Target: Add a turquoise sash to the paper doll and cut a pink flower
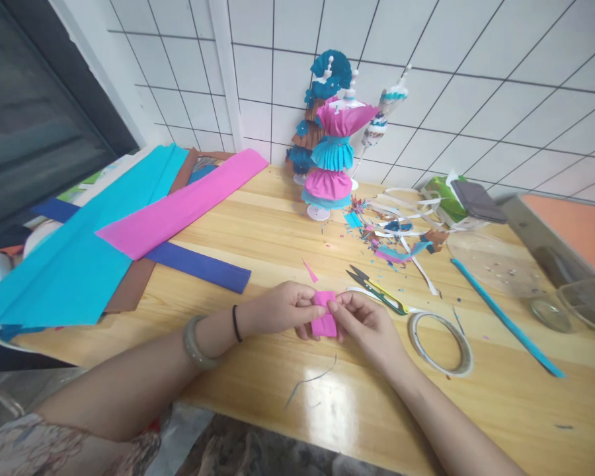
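A small folded piece of pink crepe paper [324,325] is pinched between both my hands above the wooden table. My left hand [282,308] grips its left side, thumb across the front. On the right side, the thumb and fingers of my right hand [367,324] close on the same piece. Just beyond the hands lie yellow-and-green thread snips [383,293] and a pink paper sliver [310,270]. To the right of my right hand rests a roll of tape [441,344]. A thin dark strand [311,379] lies nearer to me.
Long pink [188,201], turquoise [99,231] and blue [203,266] paper sheets overlap at left. Mini dress forms with paper dresses [332,155] stand by the tiled wall. Scraps [401,248], a turquoise strip [506,317], a phone [477,200] and a box [560,231] occupy the right.
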The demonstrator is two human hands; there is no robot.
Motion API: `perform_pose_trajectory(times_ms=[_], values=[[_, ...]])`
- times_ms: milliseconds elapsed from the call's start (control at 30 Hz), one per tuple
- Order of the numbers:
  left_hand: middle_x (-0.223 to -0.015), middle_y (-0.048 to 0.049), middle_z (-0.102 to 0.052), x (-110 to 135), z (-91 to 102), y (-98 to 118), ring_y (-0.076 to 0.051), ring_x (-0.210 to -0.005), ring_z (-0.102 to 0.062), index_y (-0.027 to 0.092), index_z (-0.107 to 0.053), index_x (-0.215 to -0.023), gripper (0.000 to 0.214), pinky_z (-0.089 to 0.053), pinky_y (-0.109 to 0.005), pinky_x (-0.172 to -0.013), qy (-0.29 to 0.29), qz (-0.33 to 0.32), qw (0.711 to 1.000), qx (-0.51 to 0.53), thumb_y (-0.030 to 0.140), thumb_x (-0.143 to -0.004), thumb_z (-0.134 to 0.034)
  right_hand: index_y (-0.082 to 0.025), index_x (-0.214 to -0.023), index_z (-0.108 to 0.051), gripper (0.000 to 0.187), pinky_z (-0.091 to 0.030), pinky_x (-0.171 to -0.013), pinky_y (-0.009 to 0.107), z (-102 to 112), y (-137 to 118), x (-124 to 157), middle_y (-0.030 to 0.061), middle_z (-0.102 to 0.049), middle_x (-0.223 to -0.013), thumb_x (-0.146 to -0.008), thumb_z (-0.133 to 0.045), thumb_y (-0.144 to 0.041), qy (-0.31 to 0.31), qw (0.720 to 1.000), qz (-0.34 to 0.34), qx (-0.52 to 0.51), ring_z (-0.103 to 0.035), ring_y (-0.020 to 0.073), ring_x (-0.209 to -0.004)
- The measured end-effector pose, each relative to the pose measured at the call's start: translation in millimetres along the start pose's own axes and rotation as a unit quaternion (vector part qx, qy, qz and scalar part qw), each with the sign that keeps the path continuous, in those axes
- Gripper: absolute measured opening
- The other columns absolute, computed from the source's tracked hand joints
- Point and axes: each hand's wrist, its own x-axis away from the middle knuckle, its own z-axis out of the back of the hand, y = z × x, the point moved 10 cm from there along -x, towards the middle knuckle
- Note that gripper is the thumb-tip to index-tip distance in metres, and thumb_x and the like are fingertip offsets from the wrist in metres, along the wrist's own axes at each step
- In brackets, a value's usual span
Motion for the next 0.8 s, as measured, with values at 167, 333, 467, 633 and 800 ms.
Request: perform_pose_trajectory(times_ms=[167,333,467,633,800], values=[[-0.068,-0.0049,-0.064,-1,4.5,-1,-0.008,-0.054,-0.059,0.010,-0.059,-0.080,0.033,-0.049,-0.018,-0.052,0.016,0.001,1.000,0.013,0.043,-0.079,-0.057,-0.019,-0.086,-0.052,0.030,-0.040,-0.045,0.022,5,-7,0,-0.0051,-0.054,-0.055,-0.075,-0.063,-0.045,0.008,0.999,0.020,-0.048,-0.050,0.0093,-0.043],[-0.069,-0.0062,-0.065,-1,10.8,-4,-0.010,-0.056,-0.061,0.010,-0.059,-0.081,0.033,-0.050,-0.020,-0.053,0.044,0.013,0.999,0.027,0.042,-0.076,-0.059,-0.019,-0.085,-0.054,0.025,-0.043,-0.050,0.023,3,-11,3,-0.0025,-0.056,-0.062,-0.078,-0.062,-0.042,0.001,0.999,0.038,-0.019,-0.052,0.0097,-0.049],[-0.066,-0.0048,-0.065,0,9.8,-1,-0.009,-0.053,-0.059,0.010,-0.059,-0.079,0.033,-0.049,-0.018,-0.052,0.041,0.002,0.999,0.036,0.043,-0.075,-0.059,-0.018,-0.086,-0.057,0.024,-0.043,-0.054,0.025,-5,-6,4,0.0014,-0.060,-0.069,-0.079,-0.061,-0.040,-0.033,0.998,0.028,0.039,-0.054,0.0125,-0.058],[-0.065,-0.0052,-0.065,0,11.2,-2,-0.008,-0.052,-0.059,0.010,-0.058,-0.078,0.032,-0.048,-0.018,-0.052,0.045,0.002,0.999,0.029,0.042,-0.076,-0.059,-0.017,-0.080,-0.056,0.024,-0.041,-0.054,0.025,-3,-3,4,0.0005,-0.058,-0.062,-0.078,-0.062,-0.041,-0.028,0.998,0.024,0.058,-0.052,0.0122,-0.056],[-0.068,-0.0059,-0.065,0,12.0,-2,-0.009,-0.054,-0.059,0.010,-0.059,-0.081,0.034,-0.049,-0.020,-0.053,0.049,0.000,0.998,0.031,0.043,-0.076,-0.059,-0.017,-0.076,-0.057,0.028,-0.040,-0.050,0.023,1,-2,3,0.0000,-0.060,-0.059,-0.076,-0.063,-0.044,-0.008,0.999,0.022,0.026,-0.051,0.0104,-0.050]])
